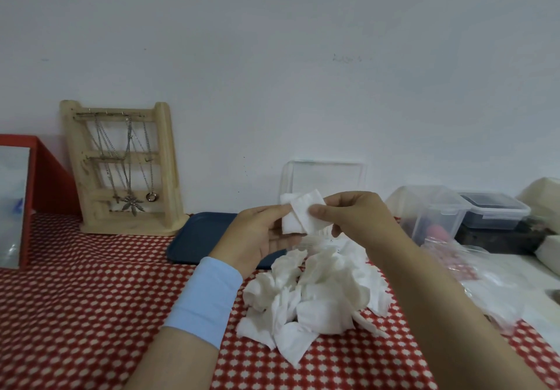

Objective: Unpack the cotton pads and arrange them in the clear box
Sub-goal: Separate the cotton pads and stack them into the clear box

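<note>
We are sitting at a table spread with a red dotted cloth (75,298), set against a plain white wall. We are holding a few cotton pads (295,214) up over the middle of the table. The left hand (260,232) is pinching their lower left side and the right hand (348,217) is pinching the right edge between thumb and fingers. They look light, soft and limp, likely to cling together, so we judge a gentle pinch at the edges is best, peeling one at a time. Below the hands a loose pile of pads (315,292) is lying on the cloth. Just behind the hands the clear box (324,174) is standing. Its lower part is hidden, so we cannot tell what is lying in it. To the right a crumpled plastic bag (472,268) is showing only as a blur. To the left a blue tray (200,238) is lying, partly covered by the left hand.
</note>
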Motion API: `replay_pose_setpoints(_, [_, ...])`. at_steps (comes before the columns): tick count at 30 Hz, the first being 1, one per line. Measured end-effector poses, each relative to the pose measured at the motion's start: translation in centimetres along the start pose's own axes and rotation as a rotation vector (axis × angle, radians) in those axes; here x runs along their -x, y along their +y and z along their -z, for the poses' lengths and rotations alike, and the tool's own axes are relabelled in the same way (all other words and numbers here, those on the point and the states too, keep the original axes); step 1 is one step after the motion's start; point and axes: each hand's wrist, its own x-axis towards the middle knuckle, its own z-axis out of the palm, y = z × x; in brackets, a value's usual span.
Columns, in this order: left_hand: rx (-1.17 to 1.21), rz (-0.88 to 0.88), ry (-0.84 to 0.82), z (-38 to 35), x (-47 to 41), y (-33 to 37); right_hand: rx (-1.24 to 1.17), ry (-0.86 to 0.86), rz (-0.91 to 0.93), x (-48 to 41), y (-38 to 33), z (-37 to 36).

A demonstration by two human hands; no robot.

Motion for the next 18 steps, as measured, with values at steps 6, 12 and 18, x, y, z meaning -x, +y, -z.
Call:
replay_pose_setpoints(6, [-0.004, -0.010, -0.029, -0.1, 0.0, -0.2, -0.107, 0.033, 0.027, 0.2, -0.3, -0.2])
replay_pose_setpoints(12, [0.017, -0.013, -0.112, -0.7, 0.3, 0.0, -0.017, 0.072, 0.014, 0.0, 0.6, -1.5])
replay_pose_setpoints(18, [-0.034, -0.022, -0.150, -0.5, 0.5, 0.2, -0.069, -0.002, -0.026, 0.2, 0.2, -1.0])
